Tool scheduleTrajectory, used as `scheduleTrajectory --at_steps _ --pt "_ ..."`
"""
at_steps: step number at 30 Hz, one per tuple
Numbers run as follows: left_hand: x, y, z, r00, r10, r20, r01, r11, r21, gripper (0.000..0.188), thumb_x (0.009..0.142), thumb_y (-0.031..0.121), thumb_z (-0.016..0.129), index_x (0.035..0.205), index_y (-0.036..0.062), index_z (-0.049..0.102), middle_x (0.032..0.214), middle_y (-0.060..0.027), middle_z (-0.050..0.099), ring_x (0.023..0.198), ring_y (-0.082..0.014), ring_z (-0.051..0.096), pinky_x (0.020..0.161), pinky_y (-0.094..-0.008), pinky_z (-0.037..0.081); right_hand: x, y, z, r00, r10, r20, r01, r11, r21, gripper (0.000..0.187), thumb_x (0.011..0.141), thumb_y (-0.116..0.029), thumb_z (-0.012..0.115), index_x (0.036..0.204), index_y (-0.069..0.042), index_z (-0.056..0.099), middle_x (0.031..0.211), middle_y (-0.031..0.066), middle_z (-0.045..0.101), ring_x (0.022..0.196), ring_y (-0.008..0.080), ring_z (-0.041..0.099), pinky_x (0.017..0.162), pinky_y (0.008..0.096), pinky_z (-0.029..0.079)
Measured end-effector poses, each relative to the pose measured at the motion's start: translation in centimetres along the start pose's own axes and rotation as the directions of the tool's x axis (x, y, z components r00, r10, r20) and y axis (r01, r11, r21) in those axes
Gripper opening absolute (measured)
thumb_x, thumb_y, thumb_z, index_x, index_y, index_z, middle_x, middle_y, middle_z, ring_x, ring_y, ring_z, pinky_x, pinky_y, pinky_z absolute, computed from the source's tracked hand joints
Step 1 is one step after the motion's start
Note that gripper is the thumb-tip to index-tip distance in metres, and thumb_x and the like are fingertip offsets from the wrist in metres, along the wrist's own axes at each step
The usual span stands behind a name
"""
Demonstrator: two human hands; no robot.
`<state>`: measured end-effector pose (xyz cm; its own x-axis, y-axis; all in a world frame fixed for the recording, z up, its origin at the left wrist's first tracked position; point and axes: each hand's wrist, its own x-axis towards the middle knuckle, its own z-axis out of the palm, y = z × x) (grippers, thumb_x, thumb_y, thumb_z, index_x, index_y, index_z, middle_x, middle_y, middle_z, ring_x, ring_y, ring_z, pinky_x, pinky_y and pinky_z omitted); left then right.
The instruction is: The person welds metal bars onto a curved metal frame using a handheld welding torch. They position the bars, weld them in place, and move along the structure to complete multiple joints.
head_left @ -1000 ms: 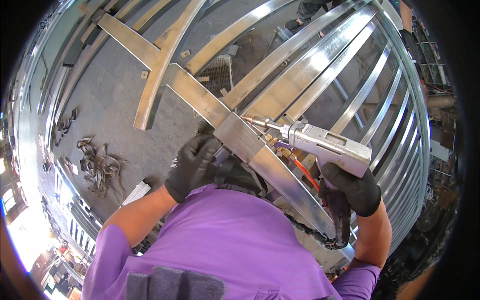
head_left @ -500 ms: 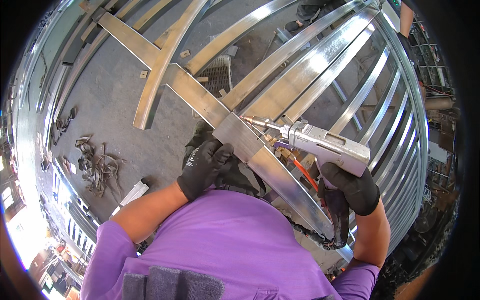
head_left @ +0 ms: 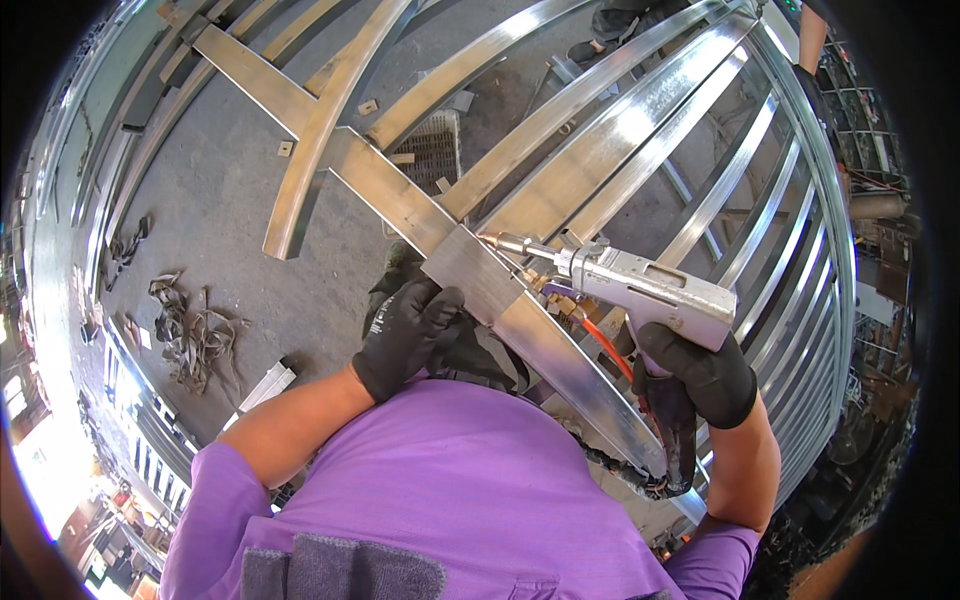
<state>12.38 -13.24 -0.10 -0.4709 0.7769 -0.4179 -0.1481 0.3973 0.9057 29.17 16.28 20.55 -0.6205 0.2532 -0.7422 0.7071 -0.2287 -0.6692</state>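
One silver gun-shaped tool [head_left: 650,290] lies slanted across the middle of our view, right of centre, its coppery nozzle [head_left: 492,239] pointing left at the corner where a brushed grey metal section [head_left: 475,272] meets the curved bars; we cannot tell whether the tip touches. Our right hand [head_left: 703,378], in a black glove, is wrapped firmly round the tool's grip, and an orange hose [head_left: 608,350] runs just beside it. Our left hand [head_left: 410,330], also gloved, is well apart from the right, near the lower left edge of the grey section; its fingers are curled, and we cannot tell whether they hold anything. The brushed section sits along a long metal beam [head_left: 390,190] that runs from upper left to lower right. Beyond the tool, we see many shiny curved bars [head_left: 610,130] fanning up and to the right. Past the beam stands a pale plastic crate [head_left: 456,128] on the grey floor [head_left: 230,190], and farther left lies a heap of brown straps [head_left: 195,335]. At the upper right we see a co-worker's arm [head_left: 812,40].
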Motion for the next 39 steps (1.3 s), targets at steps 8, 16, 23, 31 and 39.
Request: scheduleTrajectory --at_steps 8,16,23,31,39 --pt "0.1 1.3 0.1 0.987 -0.156 -0.023 0.148 0.968 -0.202 0.046 0.112 0.044 0.067 0.12 -0.0013 0.07 0.102 -0.0066 0.076 0.093 -0.012 0.07 0.085 -0.0312 0.059 0.1 -0.1 0.3 1.0 0.019 0.006 -0.02 1.0 0.023 0.045 0.106 -0.021 0.077 0.143 0.001 0.063 0.102 0.0051 0.072 0.087 0.0127 0.065 0.075 0.0328 0.059" --pt "0.1 0.8 0.4 0.994 -0.108 -0.012 0.102 0.968 -0.229 0.054 0.111 0.053 0.063 0.116 -0.0003 0.073 0.104 -0.0147 0.07 0.092 -0.024 0.065 0.09 -0.0398 0.054 0.1 -0.2 0.4 1.0 -0.017 0.018 0.016 0.999 0.028 0.045 0.107 -0.024 0.076 0.143 0.001 0.063 0.101 0.0047 0.07 0.086 0.0124 0.065 0.074 0.0317 0.058" --pt "0.1 1.1 0.7 0.999 -0.033 -0.029 0.026 0.975 -0.219 0.046 0.112 0.047 0.064 0.114 0.0022 0.073 0.102 -0.0141 0.069 0.095 -0.0264 0.065 0.092 -0.041 0.053 -0.1 -0.7 0.7 1.0 0.01 0.01 -0.01 1.0 -0.003 0.044 0.107 -0.021 0.075 0.143 0.001 0.063 0.1 0.0039 0.069 0.085 0.0118 0.063 0.074 0.0311 0.057" --pt "0.0 0.9 0.4 0.994 -0.109 -0.01 0.104 0.969 -0.226 0.043 0.113 0.042 0.061 0.111 0.0002 0.071 0.1 -0.0125 0.067 0.094 -0.0243 0.063 0.092 -0.0394 0.052 -0.1 -0.6 0.6 1.0 -0.002 0.028 0.002 1.0 0.006 0.044 0.107 -0.022 0.074 0.143 0.001 0.063 0.098 0.0032 0.068 0.084 0.0114 0.063 0.074 0.0312 0.057" --pt "0.0 0.2 0.4 0.998 0.054 -0.007 -0.055 0.997 -0.059 0.038 0.115 0.038 0.057 0.11 0.0019 0.068 0.102 -0.014 0.065 0.097 -0.0303 0.062 0.095 -0.042 0.05 -0.2 -0.8 0.8 1.0 -0.001 0.009 0.001 1.0 -0.011 0.044 0.108 -0.024 0.073 0.143 0.001 0.063 0.098 0.0038 0.068 0.082 0.0116 0.064 0.072 0.0313 0.058"
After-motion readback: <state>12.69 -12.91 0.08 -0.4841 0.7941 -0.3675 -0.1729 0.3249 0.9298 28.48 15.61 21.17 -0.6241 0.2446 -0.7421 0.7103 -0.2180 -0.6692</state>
